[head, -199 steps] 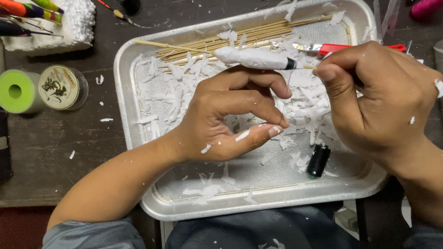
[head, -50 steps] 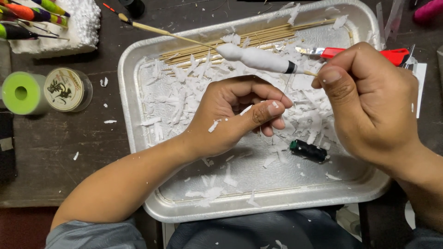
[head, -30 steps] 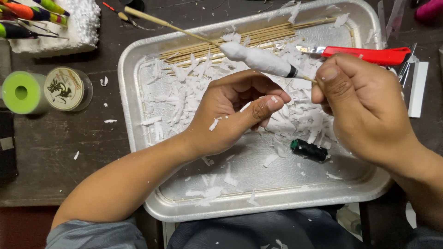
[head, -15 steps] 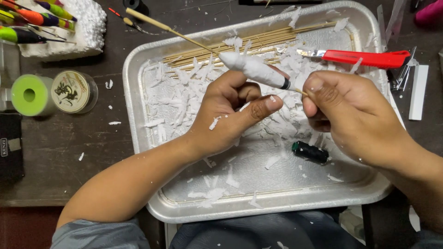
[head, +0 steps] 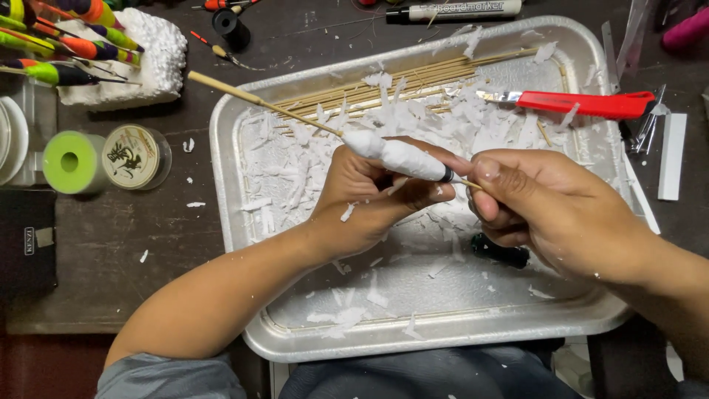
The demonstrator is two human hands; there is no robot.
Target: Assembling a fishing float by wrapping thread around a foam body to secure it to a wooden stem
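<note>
My left hand (head: 373, 193) grips a white carved foam float body (head: 397, 154) threaded on a thin bamboo stick (head: 251, 100), over a metal tray (head: 244, 244). The stick points up and to the left past the tray's rim. My right hand (head: 550, 210) pinches the stick's short end just right of the float's dark band. White foam shavings (head: 295, 174) litter the tray. A small black cylinder (head: 501, 251) lies in the tray under my right hand.
A bundle of bamboo sticks (head: 413, 77) and a red-handled utility knife (head: 583, 103) lie at the tray's far side. To the left are a green spool (head: 68, 161), a line spool (head: 133, 155) and a foam block (head: 140, 55) stuck with coloured floats. A marker (head: 461, 10) lies beyond the tray.
Both hands have come closer together and slightly lower in the tray. The float and stick have tilted so the stick's far end pokes further out to the upper left.
</note>
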